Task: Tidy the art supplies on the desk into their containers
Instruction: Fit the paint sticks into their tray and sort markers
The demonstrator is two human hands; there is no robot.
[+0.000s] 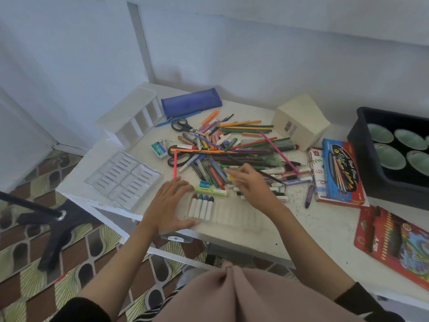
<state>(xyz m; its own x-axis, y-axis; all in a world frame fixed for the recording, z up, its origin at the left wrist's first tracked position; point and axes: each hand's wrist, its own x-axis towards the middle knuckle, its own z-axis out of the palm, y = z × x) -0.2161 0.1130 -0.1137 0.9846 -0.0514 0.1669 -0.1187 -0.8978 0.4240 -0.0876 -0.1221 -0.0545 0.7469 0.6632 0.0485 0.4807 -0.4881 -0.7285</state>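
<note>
Four white-barrelled crayons (201,206) are lying in the clear ribbed plastic tray (234,214); left hand (168,204), spread, is steadying its end, while right hand (249,182), fingers loosely open and empty, is reaching just beyond the tray into the heap of pens and pencils (234,151), risking a scatter off the white counter (308,226).

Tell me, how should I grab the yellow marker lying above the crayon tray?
Pinch the yellow marker around the middle of its barrel, coming straight down from above. It lies flat and sideways, with the tray close below it and the pile just above, so only its top is open. The left hand is nearest.
</note>
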